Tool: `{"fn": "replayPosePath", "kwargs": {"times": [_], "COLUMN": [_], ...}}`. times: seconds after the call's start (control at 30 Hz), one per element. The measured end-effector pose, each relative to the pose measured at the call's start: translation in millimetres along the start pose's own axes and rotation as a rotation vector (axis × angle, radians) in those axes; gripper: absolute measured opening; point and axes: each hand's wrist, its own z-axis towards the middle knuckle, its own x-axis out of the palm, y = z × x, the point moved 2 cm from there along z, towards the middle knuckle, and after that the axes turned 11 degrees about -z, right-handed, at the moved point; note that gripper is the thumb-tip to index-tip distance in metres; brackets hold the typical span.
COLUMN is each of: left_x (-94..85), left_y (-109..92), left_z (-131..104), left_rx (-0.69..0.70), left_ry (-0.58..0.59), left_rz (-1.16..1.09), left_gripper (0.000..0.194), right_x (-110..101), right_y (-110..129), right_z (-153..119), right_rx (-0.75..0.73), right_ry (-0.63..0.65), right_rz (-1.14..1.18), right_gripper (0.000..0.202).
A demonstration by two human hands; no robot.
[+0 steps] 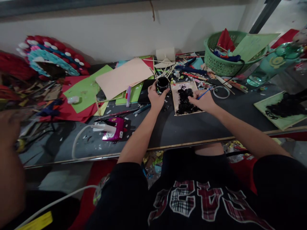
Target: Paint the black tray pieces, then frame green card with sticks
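Observation:
My left hand (156, 96) is wrapped round a small round cup (163, 83) with a black inside. My right hand (201, 99) pinches a thin blue stick (205, 92) over a pale rectangular board (177, 95). Glossy black lumps (185, 101) cover much of that board, and the fingertips of my right hand are at them. The lower tip of the stick is hidden by my fingers. Cup and board stand side by side on the dark table.
Coloured paper (124, 76), a magenta device (115, 129) and loose sticks lie leftward. Behind on the right are a green basket (220, 65), a tape ring (221, 92), a bottle (272, 65) and another board (283, 119). Another person's arm (11, 172) shows far left.

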Motion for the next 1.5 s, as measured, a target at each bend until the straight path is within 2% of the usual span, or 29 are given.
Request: {"fn": "replayPosePath", "kwargs": {"times": [0.1, 0.23, 0.37, 0.43, 0.53, 0.6, 0.7, 0.8, 0.9, 1.0, 1.1, 1.2, 1.3, 1.43, 1.5], "left_x": [0.0, -1.2, -2.6, -3.0, -3.8, -4.9, -5.5, -4.6, -3.6, -4.4, -6.3, -7.3, -7.9, -8.7, -9.2], "left_y": [-0.5, -4.3, -7.4, -8.1, -10.2, -14.2, -24.5, -33.6, -34.8, -28.9, -20.5, -16.0, -16.7, -21.1, -22.9], "left_z": [-0.3, -2.1, -3.5, -3.7, -5.3, -8.0, -13.9, -17.4, -15.6, -12.1, -10.9, -11.7, -12.7, -13.0, -13.5], "left_rx": [-0.01, 0.005, 0.015, 0.026, 0.038, 0.049, 0.116, 0.187, 0.195, 0.159, 0.094, 0.069, 0.068, 0.065, 0.066], "left_ry": [0.002, -0.005, -0.036, -0.047, -0.054, -0.065, -0.052, -0.009, 0.032, 0.032, 0.0, -0.007, -0.007, 0.006, 0.011], "left_rz": [-0.007, -0.001, 0.014, 0.018, 0.038, 0.065, 0.122, 0.142, 0.121, 0.12, 0.127, 0.111, 0.113, 0.156, 0.155], "left_gripper": [0.069, 0.068, 0.066, 0.066, 0.068, 0.068, 0.067, 0.068, 0.069, 0.072, 0.075, 0.075, 0.071, 0.062, 0.063], "right_x": [0.7, -3.5, -9.5, -6.4, -5.1, -14.7, -35.9, -43.4, -37.8, -29.9, -25.4, -22.8, -19.2, -12.8, -12.4], "right_y": [8.6, 12.8, 8.2, 7.5, 4.6, -3.7, -25.5, -49.7, -72.3, -84.7, -83.8, -80.8, -80.9, -81.6, -82.1], "right_z": [0.0, 6.6, 14.6, 16.2, 17.5, 19.3, 19.6, 15.2, 9.4, 4.8, 1.9, 0.6, 2.0, 2.9, 0.2], "right_rx": [0.001, -0.057, 0.063, 0.104, 0.072, 0.098, 0.221, 0.257, 0.3, 0.336, 0.318, 0.364, 0.412, 0.391, 0.386], "right_ry": [-0.055, 0.053, -0.035, 0.013, 0.135, 0.062, -0.133, -0.146, -0.205, -0.281, -0.218, -0.168, -0.173, -0.103, -0.15], "right_rz": [-0.004, 0.013, 0.174, 0.228, 0.15, 0.125, 0.286, 0.403, 0.47, 0.611, 0.702, 0.724, 0.754, 0.713, 0.677], "right_gripper": [0.046, 0.049, 0.053, 0.05, 0.045, 0.043, 0.046, 0.055, 0.061, 0.065, 0.062, 0.061, 0.062, 0.056, 0.051]}}
